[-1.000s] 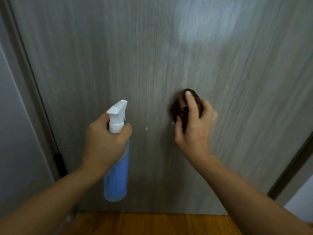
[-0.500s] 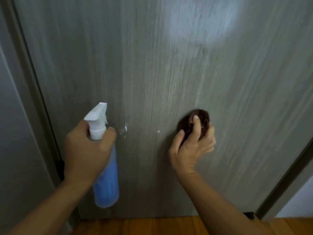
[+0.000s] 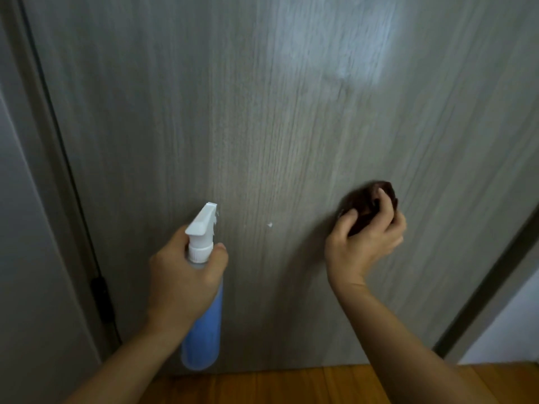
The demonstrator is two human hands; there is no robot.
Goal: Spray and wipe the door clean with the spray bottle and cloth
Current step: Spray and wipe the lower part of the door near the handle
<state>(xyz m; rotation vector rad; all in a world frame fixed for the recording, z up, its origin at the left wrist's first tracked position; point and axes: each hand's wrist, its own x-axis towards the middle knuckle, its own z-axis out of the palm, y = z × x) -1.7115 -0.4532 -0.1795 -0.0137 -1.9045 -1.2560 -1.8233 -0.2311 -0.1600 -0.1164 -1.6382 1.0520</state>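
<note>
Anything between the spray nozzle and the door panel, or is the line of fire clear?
Nothing visible. The left hand holds the spray bottle with its nozzle aimed at bare door; the right hand and cloth are off to the side.

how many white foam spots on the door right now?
2: a small white foam fleck on the grey wood-grain door between the hands, and drips by the white nozzle; others may be hidden.

door [image 3: 262, 126]: behind both hands, above floor [image 3: 291, 386]
spray bottle [image 3: 201, 287]: in left hand [image 3: 183, 275], left of cloth [image 3: 369, 207]
cloth: under right hand [image 3: 361, 243], against door
hinge [image 3: 100, 298]: left of bottle
</note>
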